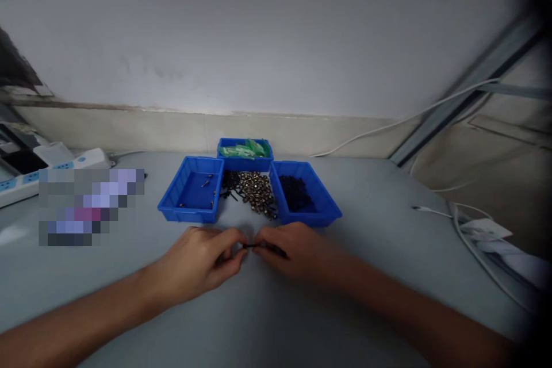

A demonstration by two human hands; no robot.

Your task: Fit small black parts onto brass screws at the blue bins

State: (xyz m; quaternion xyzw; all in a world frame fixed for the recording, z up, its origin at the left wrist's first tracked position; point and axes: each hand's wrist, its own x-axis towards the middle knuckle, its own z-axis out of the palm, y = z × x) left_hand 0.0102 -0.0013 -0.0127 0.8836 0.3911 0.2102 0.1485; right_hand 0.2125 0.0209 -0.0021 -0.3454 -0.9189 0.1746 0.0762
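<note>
My left hand (207, 256) and my right hand (291, 250) meet low over the table, just in front of the blue bins. Between their pinched fingertips is a small, thin dark piece (250, 246), gripped from both sides. Its exact kind is too small to make out. Another dark, slender bit shows under the fingers of my right hand. Beyond the hands lies a pile of small brass-coloured metal parts (257, 192), with black screw-like pieces (232, 183) at its left side.
The left blue bin (172, 198) holds several small metal parts. Many black pieces (295, 192) fill part of the right blue bin (323, 204). A green plastic bag (248, 149) sits in the rear bin (245, 164). At left is a power strip (92, 160); white cables (470, 247) lie right.
</note>
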